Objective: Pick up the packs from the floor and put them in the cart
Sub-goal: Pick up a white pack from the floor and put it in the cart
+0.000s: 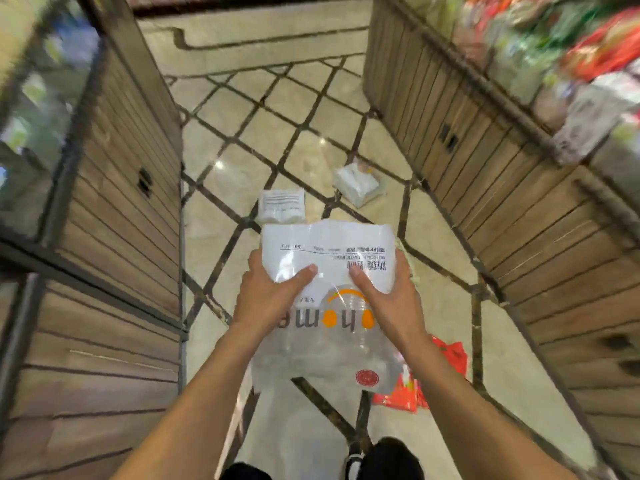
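Item one: a large clear plastic pack [325,306] with a white printed header and orange lettering, held off the floor [311,133] in front of the body, between the two wooden display units. It is gripped on both sides: the left hand [273,292] is closed on its left edge, thumb laid across the front and fingers hidden behind; the right hand [384,296] is closed likewise on its right edge, thumb on the front. Item two: a small white pack [281,206] with printed lines, lying flat on the tiled floor just beyond the top edge of the held pack. Item three: a white boxy pack [358,183], tilted, lying on the floor further on and to the right, near the foot of the right wooden display unit [502,174]. Item four: red-orange packaging [415,382] on the floor below and right of the held pack, partly hidden by the right forearm. The left wooden display unit [114,202] is noted along the left side. Blurred packaged goods [571,46] are stacked on top of the right unit. No cart is identified in view.
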Demonstrator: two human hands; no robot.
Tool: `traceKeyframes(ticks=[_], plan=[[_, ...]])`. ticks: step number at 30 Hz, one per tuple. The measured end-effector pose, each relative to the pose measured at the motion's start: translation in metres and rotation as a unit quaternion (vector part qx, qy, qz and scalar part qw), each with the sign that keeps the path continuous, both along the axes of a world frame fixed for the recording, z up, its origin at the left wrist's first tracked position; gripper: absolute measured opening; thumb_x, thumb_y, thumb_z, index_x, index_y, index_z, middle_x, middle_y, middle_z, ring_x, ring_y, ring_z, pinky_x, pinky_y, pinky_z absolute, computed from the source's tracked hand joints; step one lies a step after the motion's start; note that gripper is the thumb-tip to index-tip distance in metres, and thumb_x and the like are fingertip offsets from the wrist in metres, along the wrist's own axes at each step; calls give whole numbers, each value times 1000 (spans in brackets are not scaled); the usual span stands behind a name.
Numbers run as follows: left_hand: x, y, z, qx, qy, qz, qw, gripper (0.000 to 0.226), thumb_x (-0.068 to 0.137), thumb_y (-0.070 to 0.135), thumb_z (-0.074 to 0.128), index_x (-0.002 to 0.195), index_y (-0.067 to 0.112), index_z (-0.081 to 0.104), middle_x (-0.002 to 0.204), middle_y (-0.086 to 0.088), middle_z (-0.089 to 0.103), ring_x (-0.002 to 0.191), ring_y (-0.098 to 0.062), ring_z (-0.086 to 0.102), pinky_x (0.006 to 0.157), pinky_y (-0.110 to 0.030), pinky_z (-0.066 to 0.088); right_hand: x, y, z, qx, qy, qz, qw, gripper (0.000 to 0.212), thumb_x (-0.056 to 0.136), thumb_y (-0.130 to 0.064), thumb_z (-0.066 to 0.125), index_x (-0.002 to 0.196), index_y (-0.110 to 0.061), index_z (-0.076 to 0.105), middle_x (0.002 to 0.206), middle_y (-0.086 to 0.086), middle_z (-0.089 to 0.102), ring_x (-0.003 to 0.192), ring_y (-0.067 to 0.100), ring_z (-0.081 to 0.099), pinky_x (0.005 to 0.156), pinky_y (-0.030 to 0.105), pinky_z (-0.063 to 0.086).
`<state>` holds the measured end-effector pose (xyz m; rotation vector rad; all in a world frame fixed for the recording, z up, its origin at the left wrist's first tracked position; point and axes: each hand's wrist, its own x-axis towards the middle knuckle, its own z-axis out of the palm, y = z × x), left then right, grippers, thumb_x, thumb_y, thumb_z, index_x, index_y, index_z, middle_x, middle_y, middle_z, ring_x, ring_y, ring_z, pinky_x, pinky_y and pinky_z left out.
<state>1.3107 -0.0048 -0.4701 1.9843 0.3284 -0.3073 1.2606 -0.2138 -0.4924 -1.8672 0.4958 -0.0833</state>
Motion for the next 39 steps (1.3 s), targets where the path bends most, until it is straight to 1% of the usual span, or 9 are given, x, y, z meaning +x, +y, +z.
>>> traceKeyframes(ticks=[4,7,10,15,17,22,31,35,39], plan=[[13,-26,163,-49,-44,-113,991,68,81,41,85,140,30,54,122,13,70,105,-5,67,78,-15,51,-12,-35,162,-21,-47,-47,998,70,79,-75,72,139,-53,45,125,-24,68,114,4,66,86,30,51],[16,-50,252,-77,-71,-176,979,88,63,60,83,141,30,56,124,8,74,107,-10,72,90,-31,58,-31,-60,267,-42,-74,-82,993,50,84,-62,76,124,-50,49,112,-26,67,107,7,68,79,28,50],[14,-79,322,-100,-109,-234,961,86,59,69,84,134,34,62,120,9,76,107,-15,74,100,-46,57,-60,-85,348,-75,-112,-116,984,68,80,-67,77,136,-44,47,117,-26,65,111,10,67,92,41,54],[-23,-139,407,-140,-181,-341,912,74,64,76,85,123,34,70,113,11,78,104,-15,75,99,-48,58,-138,-119,434,-165,-170,-196,952,86,72,-84,70,143,-39,52,123,-17,71,111,8,70,91,45,58],[-50,-166,431,-163,-201,-386,885,82,57,81,84,123,33,72,113,11,79,106,-16,75,101,-51,56,-181,-127,455,-171,-174,-249,937,83,71,-83,71,140,-41,51,122,-19,71,110,7,69,92,44,57],[-149,-232,481,-186,-232,-513,806,62,71,64,79,126,35,71,116,18,78,108,-9,74,101,-47,56,-310,-138,499,-204,-135,-373,895,85,81,-75,69,151,-38,38,129,-14,64,114,17,64,92,44,54],[-412,-344,514,-272,-215,-653,674,33,93,30,79,124,26,71,111,14,78,96,0,74,74,-16,54,-595,-169,528,-254,-127,-530,799,89,79,-79,69,151,-38,37,125,-15,67,110,13,67,76,29,52],[-546,-391,507,-296,-176,-691,636,45,80,46,85,121,32,72,110,13,79,100,-9,75,90,-36,57,-730,-178,526,-262,-89,-598,753,108,70,-90,63,155,-33,30,142,-7,61,122,23,63,92,42,55],[-677,-432,498,-307,-133,-727,600,61,66,61,83,121,35,72,110,11,80,102,-16,76,97,-50,58,-860,-183,520,-267,-82,-650,706,97,75,-81,69,153,-35,35,136,-9,64,120,19,65,98,42,54]])
